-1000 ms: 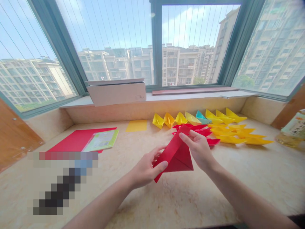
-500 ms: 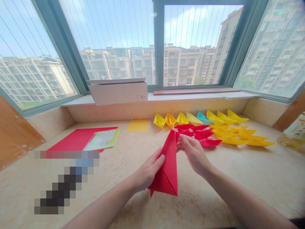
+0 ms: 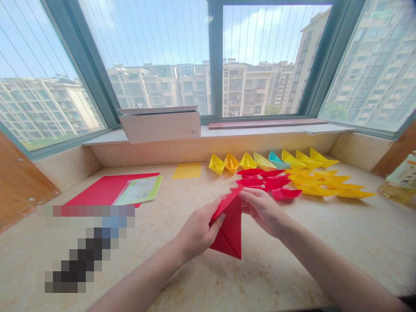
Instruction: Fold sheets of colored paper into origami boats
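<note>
A folded sheet of red paper [image 3: 230,229] is held up above the countertop between both hands. My left hand [image 3: 203,225] grips its left side, with the thumb lying across the front and the fingers behind. At the upper right edge, my right hand [image 3: 261,210] pinches the paper's top corner; some of its fingertips are hidden behind the sheet. A diagonal crease crosses the lower part of the paper. Just beyond the hands stand several red paper boats [image 3: 282,193], and to their right several yellow paper boats [image 3: 352,192].
Along the back are more yellow boats [image 3: 216,164] and a blue one [image 3: 277,160]. Left lie a yellow paper square [image 3: 187,170], red sheets [image 3: 97,188] and a clear-and-green packet [image 3: 141,190]. A white box [image 3: 162,125] rests on the sill; a bottle [image 3: 401,180] stands far right.
The red paper's top has tipped down slightly and its lower end has risen. My left hand has shifted up a little, and my right hand has closed in on the top corner.
</note>
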`<state>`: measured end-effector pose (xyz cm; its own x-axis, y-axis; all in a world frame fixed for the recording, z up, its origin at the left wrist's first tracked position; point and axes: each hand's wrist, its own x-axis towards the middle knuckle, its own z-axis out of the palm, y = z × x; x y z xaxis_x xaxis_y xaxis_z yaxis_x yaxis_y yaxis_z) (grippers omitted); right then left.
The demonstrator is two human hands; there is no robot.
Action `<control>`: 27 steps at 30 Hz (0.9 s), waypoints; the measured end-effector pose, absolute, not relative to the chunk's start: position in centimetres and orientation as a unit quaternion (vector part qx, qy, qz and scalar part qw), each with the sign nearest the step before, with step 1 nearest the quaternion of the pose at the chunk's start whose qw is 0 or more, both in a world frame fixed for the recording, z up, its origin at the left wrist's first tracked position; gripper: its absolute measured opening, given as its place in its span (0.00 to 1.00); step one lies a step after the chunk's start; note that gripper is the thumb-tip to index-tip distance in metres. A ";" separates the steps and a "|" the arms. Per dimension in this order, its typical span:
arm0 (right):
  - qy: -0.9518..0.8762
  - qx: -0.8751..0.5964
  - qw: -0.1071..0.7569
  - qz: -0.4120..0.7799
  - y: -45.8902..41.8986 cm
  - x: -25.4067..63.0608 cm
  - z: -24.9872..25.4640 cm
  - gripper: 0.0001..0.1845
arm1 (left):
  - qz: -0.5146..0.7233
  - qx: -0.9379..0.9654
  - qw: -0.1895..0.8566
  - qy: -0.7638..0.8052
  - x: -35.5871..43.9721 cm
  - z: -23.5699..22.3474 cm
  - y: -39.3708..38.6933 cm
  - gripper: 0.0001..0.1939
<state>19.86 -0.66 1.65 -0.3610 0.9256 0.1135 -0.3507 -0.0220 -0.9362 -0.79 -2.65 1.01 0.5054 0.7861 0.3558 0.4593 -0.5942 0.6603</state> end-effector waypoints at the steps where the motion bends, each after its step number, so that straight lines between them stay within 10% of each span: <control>1: -0.509 -0.295 0.489 0.643 -0.6 19.8 1.6 0.16 | 0.311 0.840 0.219 0.387 -0.9 0.9 -2.7 0.27; 20: -0.538 -0.319 0.539 0.564 -0.9 19.4 1.0 0.11 | 0.183 0.880 0.111 0.423 -1.7 1.6 -2.8 0.36; 27: -0.574 -0.342 0.566 0.483 -0.7 19.6 0.5 0.14 | 0.327 0.794 0.371 0.354 -1.6 2.1 -2.8 0.30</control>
<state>19.57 -0.71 0.52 -0.1242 0.9395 0.3192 -0.1536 0.2996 -0.9416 -1.65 -2.84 2.14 0.5352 0.8045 0.2575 0.3194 -0.4750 0.8200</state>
